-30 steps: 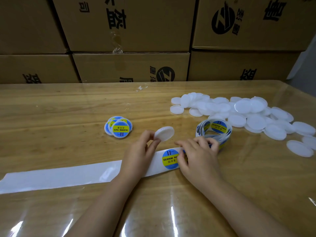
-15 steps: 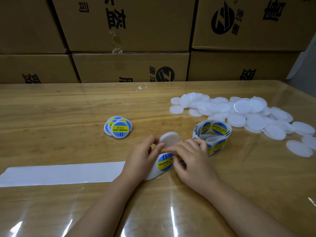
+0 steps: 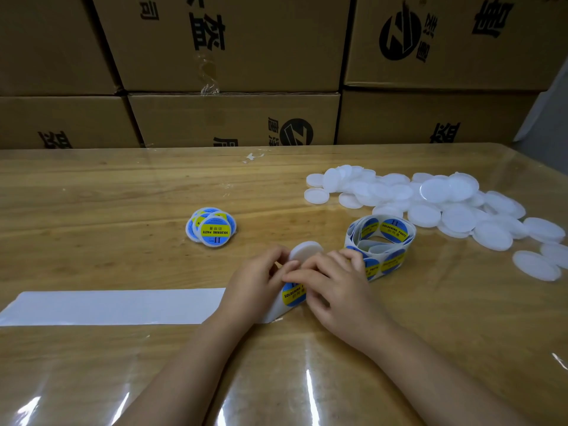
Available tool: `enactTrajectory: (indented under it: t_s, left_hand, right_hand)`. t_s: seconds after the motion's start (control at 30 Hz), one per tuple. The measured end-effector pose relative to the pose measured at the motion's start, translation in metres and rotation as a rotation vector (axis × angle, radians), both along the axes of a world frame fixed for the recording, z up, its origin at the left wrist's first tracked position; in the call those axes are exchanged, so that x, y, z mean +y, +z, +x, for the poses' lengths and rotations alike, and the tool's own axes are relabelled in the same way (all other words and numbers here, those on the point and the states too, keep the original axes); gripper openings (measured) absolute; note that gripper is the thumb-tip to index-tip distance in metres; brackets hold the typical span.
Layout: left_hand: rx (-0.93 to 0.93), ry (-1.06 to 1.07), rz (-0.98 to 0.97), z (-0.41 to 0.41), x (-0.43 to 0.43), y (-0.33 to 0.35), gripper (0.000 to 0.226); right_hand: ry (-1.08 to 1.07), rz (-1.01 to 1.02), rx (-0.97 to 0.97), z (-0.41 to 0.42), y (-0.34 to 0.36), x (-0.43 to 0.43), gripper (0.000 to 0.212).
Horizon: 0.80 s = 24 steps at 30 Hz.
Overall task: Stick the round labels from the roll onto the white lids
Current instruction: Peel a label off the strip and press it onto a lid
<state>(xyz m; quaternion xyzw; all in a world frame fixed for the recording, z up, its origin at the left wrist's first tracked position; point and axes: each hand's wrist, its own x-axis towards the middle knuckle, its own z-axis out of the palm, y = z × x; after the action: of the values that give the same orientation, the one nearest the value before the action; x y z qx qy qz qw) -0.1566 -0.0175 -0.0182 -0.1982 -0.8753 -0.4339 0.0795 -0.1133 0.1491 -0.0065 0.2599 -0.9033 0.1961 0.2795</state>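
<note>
My left hand [image 3: 256,282] holds a white lid [image 3: 304,250] on edge between thumb and fingers. Right beside it, my right hand [image 3: 335,282] pinches a blue and yellow round label [image 3: 293,295] on the lifted end of the backing strip [image 3: 116,306]. The strip's bare white length lies flat toward the left. The label roll [image 3: 382,241] stands just right of my right hand. A pile of plain white lids [image 3: 430,204] spreads across the right of the table. A small stack of labelled lids [image 3: 212,227] sits left of centre.
Stacked cardboard boxes [image 3: 233,118] wall off the far edge of the wooden table [image 3: 92,210], which has a glossy clear cover. A few single lids [image 3: 536,265] lie near the right edge.
The strip's end with the label has curled up off the table between my hands. My hands have closed together, and the lid has tipped from nearly flat to on edge. The roll shifted slightly left.
</note>
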Motion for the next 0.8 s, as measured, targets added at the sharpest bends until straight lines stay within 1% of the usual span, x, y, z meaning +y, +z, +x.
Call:
enactTrajectory:
  t_s: [0.1,0.2,0.33,0.4,0.5,0.6,0.8]
  left_hand:
    - [-0.014,0.023,-0.042,0.0005,0.0005,0.0002,0.019]
    - [-0.028,0.024,-0.077,0.0003,0.0013,0.0009,0.008]
    - [-0.05,0.022,-0.084,0.0009,0.0023,0.0029,0.015]
    - [-0.047,0.025,-0.086,0.0011,0.0027,0.0033,0.014]
    - [-0.042,0.038,-0.068,0.0006,0.0024,0.0015,0.007]
    - [-0.049,0.054,-0.043,0.0,0.0022,0.0005,0.015]
    - [-0.059,0.066,0.01,-0.0018,0.002,-0.0012,0.009]
  right_hand:
    - [0.009,-0.005,-0.01,0.0005,0.0008,-0.0003,0.04]
    - [0.021,-0.007,-0.006,0.0007,0.0014,-0.0006,0.042]
    - [0.039,-0.037,0.015,0.001,0.001,-0.0008,0.043]
    - [0.051,-0.06,0.03,0.0008,0.001,-0.0009,0.039]
    - [0.064,-0.105,0.058,0.0012,0.0017,-0.001,0.028]
    - [0.063,-0.131,0.07,0.002,0.0025,-0.0009,0.021]
    - [0.049,-0.127,0.027,0.0025,0.0029,-0.0008,0.009]
